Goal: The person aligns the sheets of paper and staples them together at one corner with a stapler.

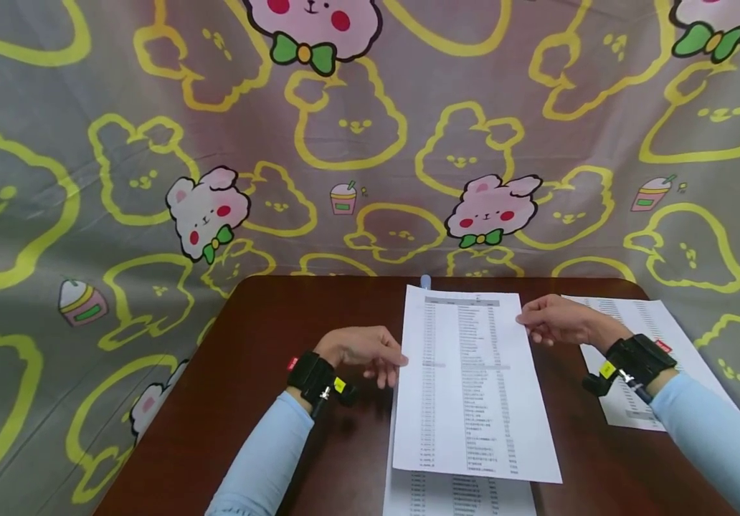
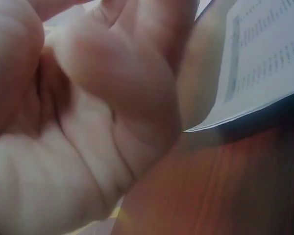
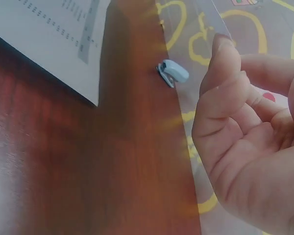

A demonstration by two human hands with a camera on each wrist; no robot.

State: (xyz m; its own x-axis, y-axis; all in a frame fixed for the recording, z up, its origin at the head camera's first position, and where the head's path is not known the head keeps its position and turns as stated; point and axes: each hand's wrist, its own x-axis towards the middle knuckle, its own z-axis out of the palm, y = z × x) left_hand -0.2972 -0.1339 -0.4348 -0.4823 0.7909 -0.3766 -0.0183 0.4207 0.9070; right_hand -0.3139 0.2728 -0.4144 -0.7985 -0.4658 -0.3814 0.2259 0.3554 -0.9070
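Note:
A printed sheet of paper with columns of small text is held up by its two side edges. My left hand pinches its left edge at about mid-height, while my right hand pinches the right edge near the top. Beneath it lies more printed paper, mostly covered in the head view. The left wrist view shows this lower paper with a slightly raised edge beside my palm. In the right wrist view, my thumb and index finger meet at the held sheet's thin edge.
Another printed sheet lies on the right of the dark wooden table, partly behind my right hand and wrist. A light blue stapler stands near the table's far edge. Behind hangs a patterned cloth.

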